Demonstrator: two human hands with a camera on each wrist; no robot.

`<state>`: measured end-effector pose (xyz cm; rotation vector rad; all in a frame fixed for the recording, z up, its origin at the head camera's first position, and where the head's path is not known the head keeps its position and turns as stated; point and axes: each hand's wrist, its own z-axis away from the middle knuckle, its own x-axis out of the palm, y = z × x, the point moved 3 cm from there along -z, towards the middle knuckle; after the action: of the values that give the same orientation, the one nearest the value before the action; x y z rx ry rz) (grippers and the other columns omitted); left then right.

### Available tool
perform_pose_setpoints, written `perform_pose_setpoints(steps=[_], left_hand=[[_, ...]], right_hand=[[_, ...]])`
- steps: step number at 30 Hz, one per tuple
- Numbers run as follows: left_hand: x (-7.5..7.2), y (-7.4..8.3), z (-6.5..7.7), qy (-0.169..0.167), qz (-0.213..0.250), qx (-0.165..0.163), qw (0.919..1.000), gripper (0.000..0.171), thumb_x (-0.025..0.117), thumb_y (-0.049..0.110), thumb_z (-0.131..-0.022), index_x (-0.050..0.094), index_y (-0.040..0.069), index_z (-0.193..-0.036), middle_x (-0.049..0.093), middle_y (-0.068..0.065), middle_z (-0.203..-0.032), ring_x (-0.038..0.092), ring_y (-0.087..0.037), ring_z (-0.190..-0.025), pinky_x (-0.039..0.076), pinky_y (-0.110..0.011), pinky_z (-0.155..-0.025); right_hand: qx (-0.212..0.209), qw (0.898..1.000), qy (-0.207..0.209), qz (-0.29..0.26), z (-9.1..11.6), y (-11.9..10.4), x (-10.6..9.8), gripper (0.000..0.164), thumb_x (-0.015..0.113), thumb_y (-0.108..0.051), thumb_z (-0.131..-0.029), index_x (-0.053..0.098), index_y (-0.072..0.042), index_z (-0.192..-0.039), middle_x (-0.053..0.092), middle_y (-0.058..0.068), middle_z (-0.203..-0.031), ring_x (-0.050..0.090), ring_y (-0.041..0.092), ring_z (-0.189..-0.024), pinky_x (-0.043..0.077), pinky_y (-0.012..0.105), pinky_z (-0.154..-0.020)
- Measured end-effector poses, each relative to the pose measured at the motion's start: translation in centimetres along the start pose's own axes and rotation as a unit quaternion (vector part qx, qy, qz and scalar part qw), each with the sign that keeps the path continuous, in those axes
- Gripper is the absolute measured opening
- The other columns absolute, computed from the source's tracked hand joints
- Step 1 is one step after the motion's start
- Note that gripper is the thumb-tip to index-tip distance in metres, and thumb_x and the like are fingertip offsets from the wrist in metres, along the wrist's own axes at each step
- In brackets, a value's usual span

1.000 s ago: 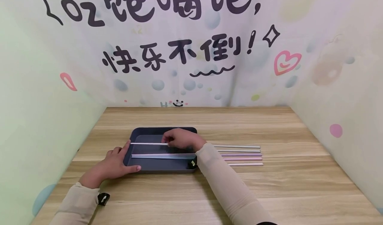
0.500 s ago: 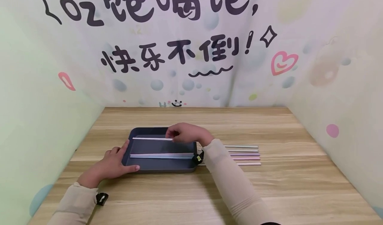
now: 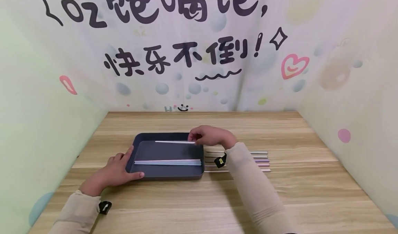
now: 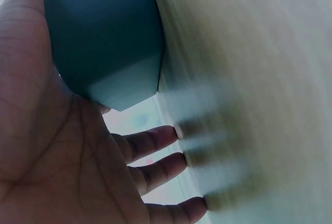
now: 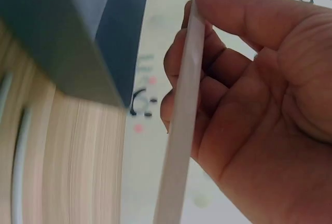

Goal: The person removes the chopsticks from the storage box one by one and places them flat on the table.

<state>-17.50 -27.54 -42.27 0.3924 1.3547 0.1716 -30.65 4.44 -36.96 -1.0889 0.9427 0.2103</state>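
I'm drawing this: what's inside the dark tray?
Pale sticks lie together in the near half of the dark tray. The right hand pinches another stick over the far part and covers the far right corner. What's under the sticks is hidden.

Right hand (image 3: 212, 136) and white stick (image 3: 174, 142) — now farther right along the tray (image 3: 168, 152) (free end included)

The shallow rectangular tray (image 3: 169, 151) is dark slate blue. The slim straight held stick (image 3: 175, 142) is whitish, faintly pink. The thin sticks inside the tray (image 3: 168, 162) show pale blue and pink; the loose thin sticks (image 3: 261, 160) on the streaked light-brown wooden tabletop (image 3: 161, 206) appear, though small, grey, purple, pink and white. The white cloth backdrop (image 3: 140, 95) bears black lettering (image 3: 186, 54), a pink heart (image 3: 294, 67) and bluish bubbles (image 3: 162, 88).
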Motion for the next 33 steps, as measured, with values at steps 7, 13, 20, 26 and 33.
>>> perform_pose_setpoints(steps=[7, 13, 20, 26, 33], left_hand=[[0.0, -0.1, 0.0, 0.002, 0.001, 0.004, 1.0000, 0.118, 0.071, 0.063, -0.081, 0.012, -0.007, -0.155, 0.033, -0.046, -0.134, 0.033, -0.064, -0.120, 0.038, -0.067, -0.092], [0.1, -0.3, 0.0, 0.004, 0.008, 0.008, 0.9999, 0.118, 0.070, 0.065, -0.081, 0.011, -0.007, -0.155, 0.032, -0.046, -0.134, 0.032, -0.065, -0.121, 0.038, -0.068, -0.092], [0.1, -0.3, 0.0, 0.005, 0.006, 0.009, 0.9999, 0.119, 0.070, 0.066, -0.080, 0.011, -0.006, -0.155, 0.033, -0.046, -0.135, 0.031, -0.064, -0.122, 0.039, -0.067, -0.091], [0.2, -0.4, -0.1, 0.006, 0.008, 0.009, 0.9999, 0.119, 0.070, 0.066, -0.080, 0.012, -0.006, -0.155, 0.033, -0.045, -0.135, 0.031, -0.064, -0.122, 0.038, -0.067, -0.092], [0.3, -0.6, -0.2, 0.010, 0.005, 0.012, 0.9999, 0.119, 0.070, 0.066, -0.080, 0.011, -0.006, -0.155, 0.033, -0.046, -0.134, 0.031, -0.065, -0.121, 0.038, -0.068, -0.091]], right_hand=[[0.020, 1.000, 0.009, -0.004, 2.9, 2.9, -0.9, 0.018, 0.060, 0.006, -0.090, 0.068, -0.005, -0.103, 0.058, 0.001, -0.085, 0.052, 0.016, -0.082, 0.044, 0.030, -0.074], [0.051, 0.998, 0.023, -0.022, 5.8, 5.6, -1.5, 0.016, 0.059, 0.005, -0.092, 0.067, -0.001, -0.104, 0.057, 0.001, -0.086, 0.051, 0.017, -0.082, 0.044, 0.032, -0.074], [0.074, 0.996, 0.035, -0.029, 9.0, 8.1, -2.8, 0.016, 0.056, 0.006, -0.092, 0.065, 0.001, -0.104, 0.056, 0.002, -0.085, 0.050, 0.019, -0.081, 0.042, 0.034, -0.072], [0.076, 0.996, 0.039, -0.011, 10.8, 9.9, -3.4, 0.016, 0.056, 0.008, -0.090, 0.065, -0.001, -0.100, 0.057, 0.004, -0.084, 0.050, 0.018, -0.080, 0.042, 0.031, -0.070], [0.096, 0.995, 0.033, -0.015, 11.4, 11.3, -2.9, 0.017, 0.054, 0.007, -0.090, 0.067, -0.002, -0.098, 0.056, 0.004, -0.081, 0.048, 0.016, -0.074, 0.040, 0.029, -0.066]])
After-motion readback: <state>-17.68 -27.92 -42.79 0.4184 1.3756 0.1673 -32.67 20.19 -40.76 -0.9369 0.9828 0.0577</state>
